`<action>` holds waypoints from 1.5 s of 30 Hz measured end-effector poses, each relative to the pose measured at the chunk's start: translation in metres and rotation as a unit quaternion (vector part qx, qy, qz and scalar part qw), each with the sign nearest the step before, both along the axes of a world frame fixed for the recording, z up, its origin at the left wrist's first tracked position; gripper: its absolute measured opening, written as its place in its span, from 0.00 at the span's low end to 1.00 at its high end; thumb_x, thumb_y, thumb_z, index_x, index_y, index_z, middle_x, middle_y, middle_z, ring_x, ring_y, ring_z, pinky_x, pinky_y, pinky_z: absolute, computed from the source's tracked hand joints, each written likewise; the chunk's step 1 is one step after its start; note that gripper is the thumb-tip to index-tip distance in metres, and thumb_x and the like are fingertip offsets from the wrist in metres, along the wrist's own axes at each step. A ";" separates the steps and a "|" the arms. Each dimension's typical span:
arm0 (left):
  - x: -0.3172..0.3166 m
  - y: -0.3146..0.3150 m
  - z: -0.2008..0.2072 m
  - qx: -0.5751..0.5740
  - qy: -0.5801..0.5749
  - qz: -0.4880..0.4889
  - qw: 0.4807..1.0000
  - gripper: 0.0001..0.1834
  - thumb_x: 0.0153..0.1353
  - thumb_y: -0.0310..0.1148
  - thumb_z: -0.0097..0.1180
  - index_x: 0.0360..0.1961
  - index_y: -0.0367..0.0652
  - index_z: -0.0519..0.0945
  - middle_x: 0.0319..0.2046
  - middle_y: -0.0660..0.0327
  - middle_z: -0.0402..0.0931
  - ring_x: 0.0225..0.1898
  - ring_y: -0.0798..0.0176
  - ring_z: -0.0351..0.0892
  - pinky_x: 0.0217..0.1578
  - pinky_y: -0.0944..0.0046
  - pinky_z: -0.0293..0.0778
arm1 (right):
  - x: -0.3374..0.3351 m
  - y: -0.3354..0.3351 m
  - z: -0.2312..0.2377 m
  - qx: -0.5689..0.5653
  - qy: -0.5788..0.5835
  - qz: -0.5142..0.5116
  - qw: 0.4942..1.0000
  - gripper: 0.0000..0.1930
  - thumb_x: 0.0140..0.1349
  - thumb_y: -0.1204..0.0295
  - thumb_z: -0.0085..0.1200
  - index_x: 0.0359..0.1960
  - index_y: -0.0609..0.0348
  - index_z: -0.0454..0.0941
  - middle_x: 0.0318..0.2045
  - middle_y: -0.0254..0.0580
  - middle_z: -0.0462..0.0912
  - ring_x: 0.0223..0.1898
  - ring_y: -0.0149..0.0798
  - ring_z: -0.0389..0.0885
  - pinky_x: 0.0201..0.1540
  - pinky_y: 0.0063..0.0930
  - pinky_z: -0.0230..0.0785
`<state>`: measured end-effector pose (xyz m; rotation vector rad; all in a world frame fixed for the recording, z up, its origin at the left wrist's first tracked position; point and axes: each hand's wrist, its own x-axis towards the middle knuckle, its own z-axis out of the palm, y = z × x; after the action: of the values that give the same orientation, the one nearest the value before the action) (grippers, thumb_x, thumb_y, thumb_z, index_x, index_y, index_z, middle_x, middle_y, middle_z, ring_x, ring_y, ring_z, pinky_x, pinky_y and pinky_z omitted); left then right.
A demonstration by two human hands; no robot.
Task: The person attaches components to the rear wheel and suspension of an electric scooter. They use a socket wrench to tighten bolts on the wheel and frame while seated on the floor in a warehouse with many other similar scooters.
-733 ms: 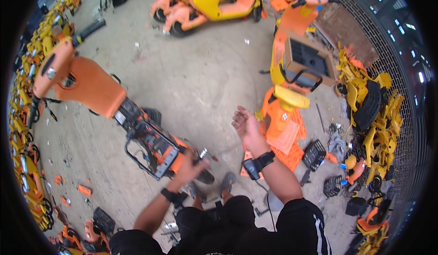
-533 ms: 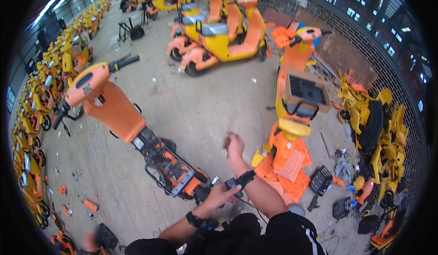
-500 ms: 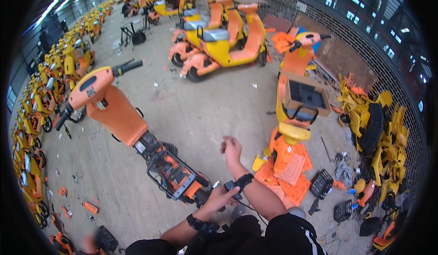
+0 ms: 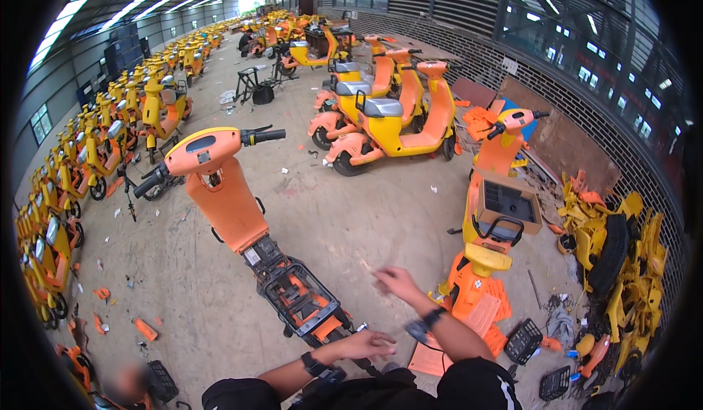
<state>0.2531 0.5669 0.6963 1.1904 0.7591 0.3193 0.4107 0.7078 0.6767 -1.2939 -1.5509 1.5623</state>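
My right hand (image 4: 399,284) is raised over the bare floor, its fingers apart, partly blurred, with nothing visible in them. A black strap (image 4: 435,317) circles that wrist, with a small dark device (image 4: 417,331) on a cable beside it. My left hand (image 4: 366,345) hovers lower down, fingers loosely stretched and holding nothing; its wrist also has a black band (image 4: 315,364). Just ahead and left stands a stripped orange scooter (image 4: 231,208), its black rear frame (image 4: 299,293) exposed near my left hand. On the right is another orange-and-yellow scooter (image 4: 469,285).
An open cardboard box (image 4: 538,216) with a dark insert rests on the right scooter. Yellow body panels (image 4: 644,263) pile along the wall. Black baskets (image 4: 523,340) and orange panels lie nearby. Parked scooters (image 4: 388,128) stand ahead; long rows line the left. A blurred person is at lower left.
My left hand has come off the device at my right wrist, and the hands are now apart. My right hand has moved lower and slightly right in view. The view has tilted up.
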 end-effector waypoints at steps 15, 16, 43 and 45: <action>0.111 0.008 0.014 0.340 -0.089 -0.233 0.907 0.21 0.57 0.40 0.59 0.46 0.35 0.76 0.33 0.52 0.79 0.33 0.58 0.79 0.37 0.61 0.74 | 0.219 -0.042 0.322 0.220 -0.259 -0.182 0.922 0.12 0.62 0.68 0.50 0.28 0.65 0.76 0.13 0.37 0.74 0.13 0.26 0.72 0.17 0.21 0.64; 0.136 -0.005 0.052 0.271 -0.116 -0.277 0.915 0.23 0.57 0.39 0.59 0.50 0.35 0.74 0.31 0.54 0.79 0.30 0.61 0.78 0.34 0.64 0.73 | 0.208 -0.036 0.355 0.279 -0.248 -0.186 0.909 0.13 0.62 0.66 0.52 0.28 0.66 0.76 0.14 0.35 0.74 0.13 0.24 0.69 0.15 0.20 0.59; 0.192 -0.009 0.088 0.277 -0.147 -0.163 0.936 0.16 0.66 0.41 0.49 0.42 0.38 0.76 0.14 0.59 0.69 0.15 0.67 0.67 0.18 0.64 0.62 | 0.200 -0.067 0.434 0.392 0.301 -0.341 0.800 0.13 0.66 0.62 0.39 0.40 0.55 0.74 0.14 0.26 0.61 0.12 0.23 0.57 0.13 0.18 0.49; 0.177 0.006 0.098 0.364 -0.133 -0.078 0.918 0.16 0.65 0.40 0.50 0.41 0.37 0.77 0.15 0.55 0.70 0.15 0.62 0.68 0.19 0.63 0.63 | 0.221 -0.083 0.362 0.299 0.204 -0.339 0.868 0.10 0.64 0.62 0.43 0.34 0.52 0.73 0.14 0.27 0.64 0.13 0.25 0.62 0.14 0.19 0.52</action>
<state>0.4304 0.5726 0.7943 1.8498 0.2932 0.6516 0.6316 0.6246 1.0389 -0.9131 -1.0106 0.7418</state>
